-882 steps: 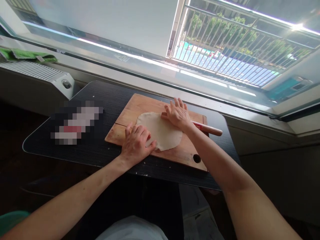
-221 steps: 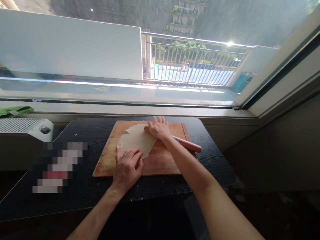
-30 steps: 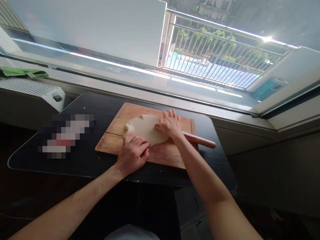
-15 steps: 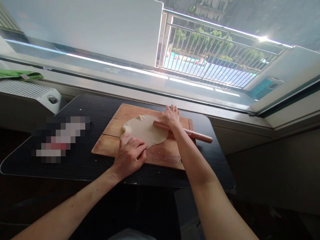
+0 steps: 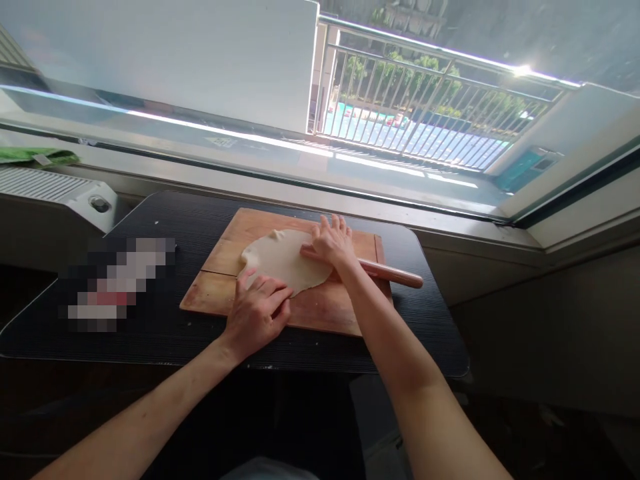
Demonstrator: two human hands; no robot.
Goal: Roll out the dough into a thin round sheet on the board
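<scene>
A pale, thin, roughly round sheet of dough [image 5: 280,259] lies on a wooden board [image 5: 325,312]; its left edge is raised and folded in places. Curled fingers of my left hand [image 5: 259,308] are closed at the dough's near edge, the thumb tucked at the side. My right hand [image 5: 334,240] lies palm down over a wooden rolling pin [image 5: 393,272], its fingers stretched past the pin. One end of the pin rests on the dough, while the other reaches beyond the board's right side. My right hand and forearm hide the pin's middle.
Under the board is a black table [image 5: 310,352] with rounded corners. A blurred-out item [image 5: 125,283] lies on its left part. Behind stand a window sill [image 5: 240,183] and glass; a white radiator [image 5: 65,190] with a green cloth [image 5: 37,156] is at the left.
The whole view has shifted slightly. My right hand and the rolling pin have moved very little over the dough. My left hand stays at the near edge.
</scene>
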